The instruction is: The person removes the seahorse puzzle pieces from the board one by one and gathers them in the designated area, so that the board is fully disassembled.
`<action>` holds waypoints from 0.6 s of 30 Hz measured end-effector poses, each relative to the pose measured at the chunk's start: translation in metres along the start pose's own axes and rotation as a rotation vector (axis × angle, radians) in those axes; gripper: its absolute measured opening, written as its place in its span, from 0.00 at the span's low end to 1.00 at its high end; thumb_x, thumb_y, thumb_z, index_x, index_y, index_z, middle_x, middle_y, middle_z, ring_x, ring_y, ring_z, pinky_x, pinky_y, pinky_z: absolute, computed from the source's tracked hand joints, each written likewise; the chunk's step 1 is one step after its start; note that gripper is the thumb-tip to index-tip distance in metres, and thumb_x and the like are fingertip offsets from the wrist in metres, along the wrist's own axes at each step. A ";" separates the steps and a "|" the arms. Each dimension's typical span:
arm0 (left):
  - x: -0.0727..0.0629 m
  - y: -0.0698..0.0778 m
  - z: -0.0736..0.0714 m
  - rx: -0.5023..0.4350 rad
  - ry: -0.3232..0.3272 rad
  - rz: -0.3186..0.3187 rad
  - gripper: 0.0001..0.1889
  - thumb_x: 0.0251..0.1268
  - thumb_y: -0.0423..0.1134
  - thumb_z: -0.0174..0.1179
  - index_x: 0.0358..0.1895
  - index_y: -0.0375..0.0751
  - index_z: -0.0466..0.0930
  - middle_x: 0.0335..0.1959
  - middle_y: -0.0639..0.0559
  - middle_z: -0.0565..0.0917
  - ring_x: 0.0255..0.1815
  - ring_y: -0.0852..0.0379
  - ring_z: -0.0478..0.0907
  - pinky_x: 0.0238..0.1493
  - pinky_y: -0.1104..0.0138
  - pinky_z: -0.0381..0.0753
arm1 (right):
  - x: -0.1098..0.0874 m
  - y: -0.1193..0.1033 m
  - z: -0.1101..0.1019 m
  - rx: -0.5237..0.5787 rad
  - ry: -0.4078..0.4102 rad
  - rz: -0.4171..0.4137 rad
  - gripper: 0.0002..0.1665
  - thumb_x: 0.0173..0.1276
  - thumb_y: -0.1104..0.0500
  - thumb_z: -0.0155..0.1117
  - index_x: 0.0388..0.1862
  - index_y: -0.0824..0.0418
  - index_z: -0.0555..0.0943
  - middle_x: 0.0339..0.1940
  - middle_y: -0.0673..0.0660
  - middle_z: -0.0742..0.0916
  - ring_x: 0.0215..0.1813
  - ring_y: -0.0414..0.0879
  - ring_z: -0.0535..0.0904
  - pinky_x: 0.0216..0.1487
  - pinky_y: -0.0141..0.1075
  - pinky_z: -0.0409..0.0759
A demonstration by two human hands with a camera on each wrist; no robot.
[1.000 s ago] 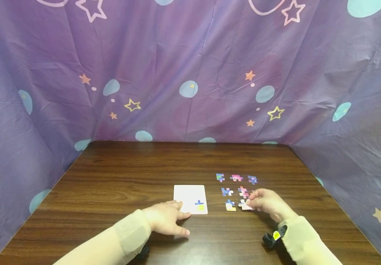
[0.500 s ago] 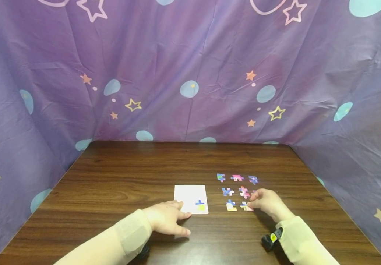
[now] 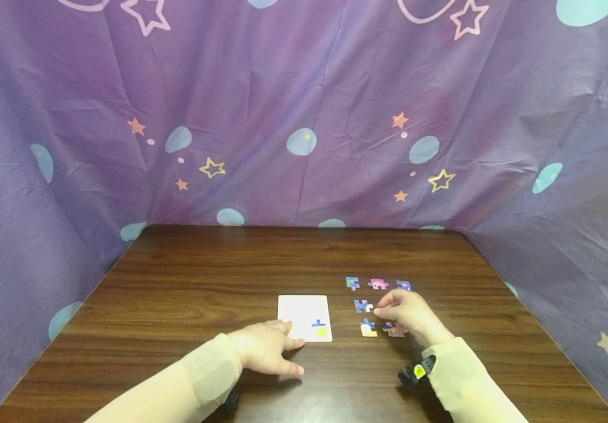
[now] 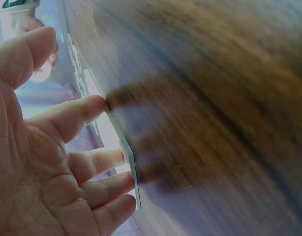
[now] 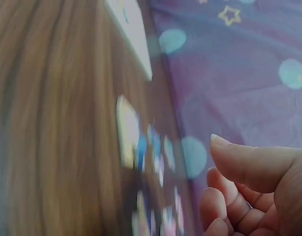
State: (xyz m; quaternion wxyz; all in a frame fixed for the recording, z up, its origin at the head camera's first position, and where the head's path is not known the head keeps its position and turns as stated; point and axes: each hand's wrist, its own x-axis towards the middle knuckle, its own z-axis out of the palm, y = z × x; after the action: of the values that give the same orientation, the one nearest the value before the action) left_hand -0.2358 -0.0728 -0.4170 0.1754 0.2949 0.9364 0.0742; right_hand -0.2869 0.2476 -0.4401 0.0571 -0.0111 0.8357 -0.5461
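Observation:
The left hand [image 3: 266, 346] lies with fingers spread at the near left edge of a white square board [image 3: 301, 308], its fingertips right at the board's edge in the left wrist view. A blue and yellow jigsaw piece shape [image 3: 319, 329] shows at the board's lower right corner. Over the loose jigsaw pieces hovers the right hand [image 3: 412, 314], thumb and index finger drawn close together; I cannot tell whether a piece is between them. Under it, a shaded piece [image 3: 396, 330] lies partly covered. In the right wrist view the thumb [image 5: 254, 164] stretches past the curled fingers.
Several coloured pieces lie in loose rows right of the board: a green and blue one [image 3: 352, 283], a pink one [image 3: 378, 284], a blue and white one [image 3: 362, 306] and a white and yellow one [image 3: 368, 328]. A purple patterned cloth [image 3: 261, 176] surrounds the brown table [image 3: 203, 264].
My right hand has moved left and slightly up from the right side of the pieces, now covering the pink middle piece. My left hand and the board stay put.

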 end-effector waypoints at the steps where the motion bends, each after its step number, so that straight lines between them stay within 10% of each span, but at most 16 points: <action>1: 0.000 0.000 0.000 0.000 0.000 0.000 0.35 0.56 0.70 0.55 0.66 0.61 0.72 0.72 0.41 0.63 0.74 0.46 0.57 0.72 0.56 0.56 | 0.001 -0.004 0.005 -0.011 0.003 0.007 0.10 0.57 0.66 0.70 0.32 0.67 0.76 0.23 0.53 0.80 0.25 0.44 0.75 0.21 0.36 0.75; 18: 0.000 0.001 0.000 0.040 0.018 0.024 0.34 0.57 0.69 0.55 0.65 0.59 0.74 0.70 0.39 0.66 0.72 0.45 0.60 0.71 0.57 0.60 | 0.015 -0.030 0.096 -0.011 -0.088 -0.135 0.10 0.48 0.69 0.72 0.31 0.68 0.81 0.23 0.52 0.82 0.28 0.43 0.77 0.33 0.35 0.76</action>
State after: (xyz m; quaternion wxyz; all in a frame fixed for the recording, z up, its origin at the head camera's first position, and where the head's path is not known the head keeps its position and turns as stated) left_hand -0.2354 -0.0718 -0.4170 0.1600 0.3088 0.9356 0.0604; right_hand -0.2923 0.1465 -0.4522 0.0568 -0.0918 0.8327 -0.5431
